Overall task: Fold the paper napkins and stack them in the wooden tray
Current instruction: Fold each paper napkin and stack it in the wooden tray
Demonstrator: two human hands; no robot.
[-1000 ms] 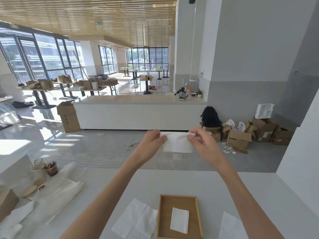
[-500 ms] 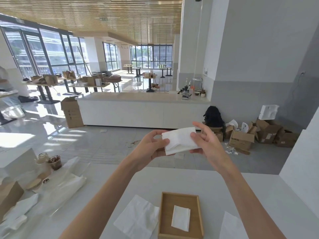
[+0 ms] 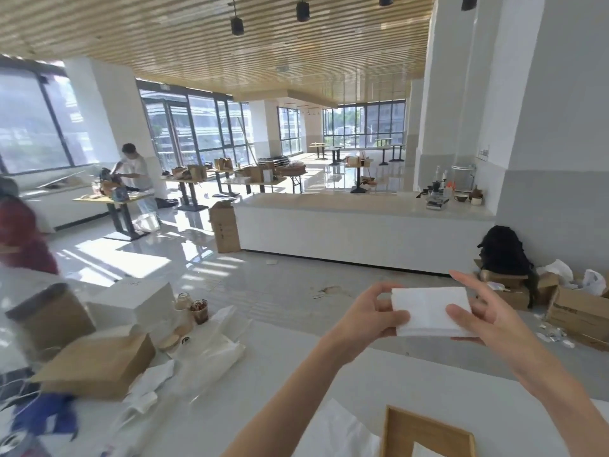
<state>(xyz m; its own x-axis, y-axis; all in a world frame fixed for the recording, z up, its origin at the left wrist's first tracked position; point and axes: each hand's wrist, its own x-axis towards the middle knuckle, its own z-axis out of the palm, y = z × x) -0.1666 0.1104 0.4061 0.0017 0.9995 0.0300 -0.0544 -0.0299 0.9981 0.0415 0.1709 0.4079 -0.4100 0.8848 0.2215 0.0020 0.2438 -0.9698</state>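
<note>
Wooden tray is cut off by the bottom edge, only its far end in frame. A white napkin corner peeks inside it, the rest out of view. A flat napkin just left of the tray is also cropped and partly behind the left forearm. The folded napkin is held in the air above the tabletop, beyond the tray, long axis left-right, broad face toward the camera. Left hand pinches its left end, thumb in front. Right hand pinches the right end, thumb on the face, fingers mostly hidden behind, one finger sticking up. Left side of the frame is blurred.
</note>
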